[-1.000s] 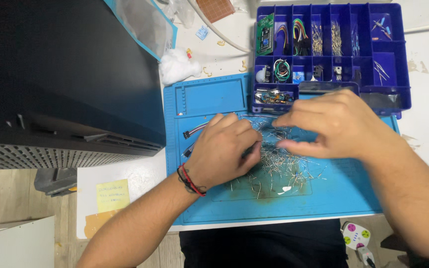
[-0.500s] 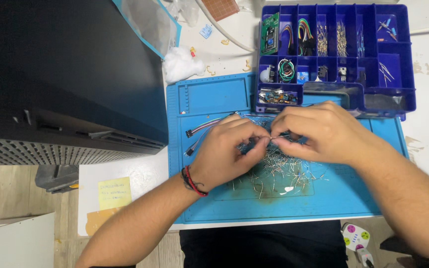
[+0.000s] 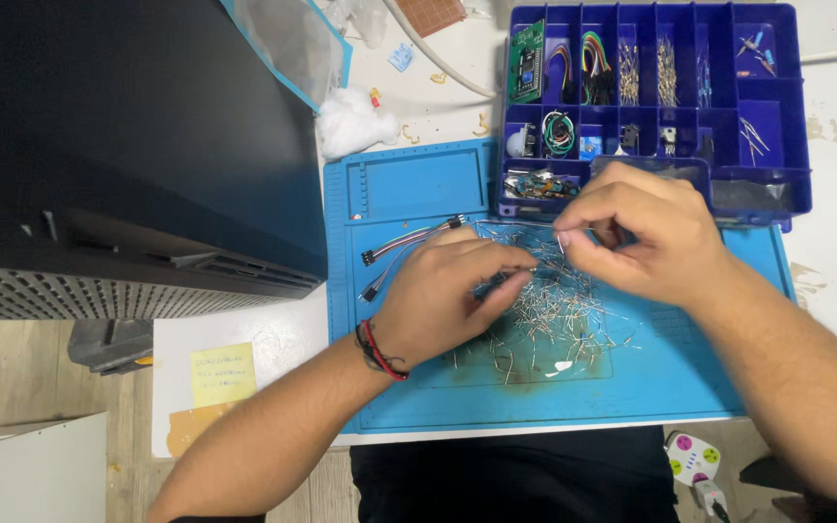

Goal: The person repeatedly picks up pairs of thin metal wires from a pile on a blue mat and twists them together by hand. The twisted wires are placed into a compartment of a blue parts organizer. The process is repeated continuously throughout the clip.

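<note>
On the blue mat [image 3: 409, 189], both hands' fingers pinch thin silvery wire-legged components from a tangled pile [image 3: 549, 315].

Loose pile of thin silvery wire-leaded components [image 3: 554, 315] sprawls across the middle of the blue mat [image 3: 670, 387], toward its far edge.

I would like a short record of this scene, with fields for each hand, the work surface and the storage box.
left hand: resting on the wire pile, fingers pinched
right hand: above the pile, fingertips pinched on something thin
surface: blue mat on a white table
box: blue organizer, open, small parts in its compartments
beside left hand: jumper cable
</note>
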